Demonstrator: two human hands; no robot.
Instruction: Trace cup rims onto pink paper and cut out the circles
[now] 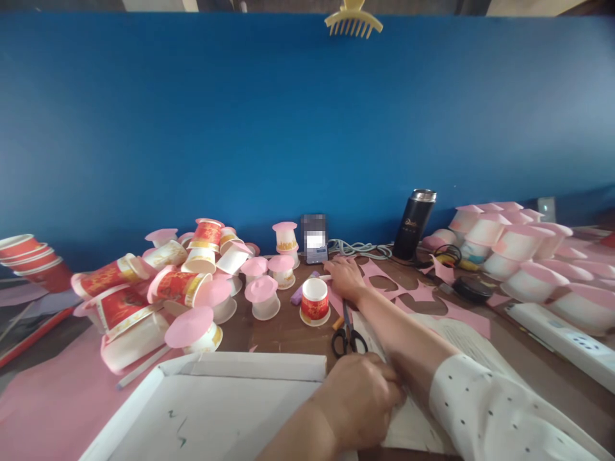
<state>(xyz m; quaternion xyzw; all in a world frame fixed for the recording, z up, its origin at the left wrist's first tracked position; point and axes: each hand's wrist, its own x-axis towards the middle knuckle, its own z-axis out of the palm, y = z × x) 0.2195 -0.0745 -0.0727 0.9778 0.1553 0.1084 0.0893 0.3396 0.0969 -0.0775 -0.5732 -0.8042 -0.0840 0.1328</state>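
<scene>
My right hand reaches forward and lies palm down on the brown table, just in front of a phone. A short white stick pokes out from under its fingers; whether they grip it I cannot tell. Just left of the hand stand an upside-down red and white paper cup and a purple tube. Black-handled scissors lie beside my forearm. My left hand is curled into a fist near the bottom edge, resting on white paper next to a white cardboard tray.
A heap of red paper cups and pink-capped white cups fills the left. Pink-capped white bowls are stacked at the right, by a white power strip. A black flask, cables, pink paper scraps and an open book lie before the blue wall.
</scene>
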